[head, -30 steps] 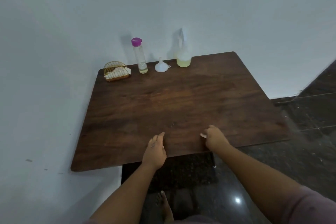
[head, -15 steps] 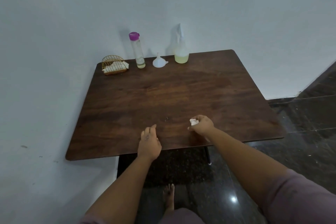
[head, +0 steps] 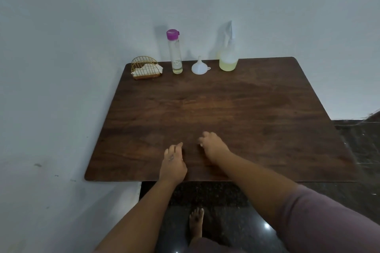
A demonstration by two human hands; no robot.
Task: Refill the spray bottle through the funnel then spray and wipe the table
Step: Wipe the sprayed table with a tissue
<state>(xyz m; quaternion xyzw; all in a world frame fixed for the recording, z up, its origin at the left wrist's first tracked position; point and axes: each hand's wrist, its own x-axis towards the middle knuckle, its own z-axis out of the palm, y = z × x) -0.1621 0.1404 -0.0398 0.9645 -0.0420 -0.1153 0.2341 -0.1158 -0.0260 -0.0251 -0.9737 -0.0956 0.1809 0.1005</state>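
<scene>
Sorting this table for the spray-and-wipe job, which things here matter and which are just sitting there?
For the job: spray bottle, funnel, purple-capped bottle, table, white wad in the right hand.
Just there: wire napkin holder; left hand resting on the table.

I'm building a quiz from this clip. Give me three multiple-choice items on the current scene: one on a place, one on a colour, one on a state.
1. Where is the funnel?
A. Between the tall bottle and the spray bottle
B. In the napkin holder
C. On the floor

2. What colour is the tall bottle's cap?
A. Green
B. Purple
C. Black

3. What does the right hand hold?
A. The funnel
B. Nothing
C. A small white wad

Answers:
1. A: it stands on the table between the two bottles.
2. B: the cap is purple.
3. C: white shows at its curled fingers.
</scene>
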